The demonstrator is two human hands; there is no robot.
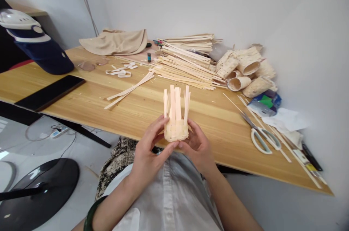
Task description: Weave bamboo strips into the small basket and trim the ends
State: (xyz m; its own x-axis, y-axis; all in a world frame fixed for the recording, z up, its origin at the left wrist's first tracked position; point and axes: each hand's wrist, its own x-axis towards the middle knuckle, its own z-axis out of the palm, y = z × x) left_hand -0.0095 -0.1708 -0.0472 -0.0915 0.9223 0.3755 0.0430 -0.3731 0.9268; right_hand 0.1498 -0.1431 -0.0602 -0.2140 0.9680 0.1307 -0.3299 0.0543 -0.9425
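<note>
A small, partly woven basket [176,130] of pale wood strips is held between my two hands over the table's front edge. Its lower part is woven, and several loose strips stand upright from it. My left hand [151,142] grips the left side, thumb at the base and fingers curled around. On the right side, my right hand [197,145] mirrors that grip, its thumb meeting the left thumb near the bottom. Parts of the fingers are hidden behind the basket.
Bundles of pale strips [188,67] lie at the back, beside finished-looking woven tubes [240,82]. Scissors [261,138] and long thin strips rest at right. A black phone-like slab [51,91], a dark blue bottle [40,49] and a beige cloth [117,42] are at left.
</note>
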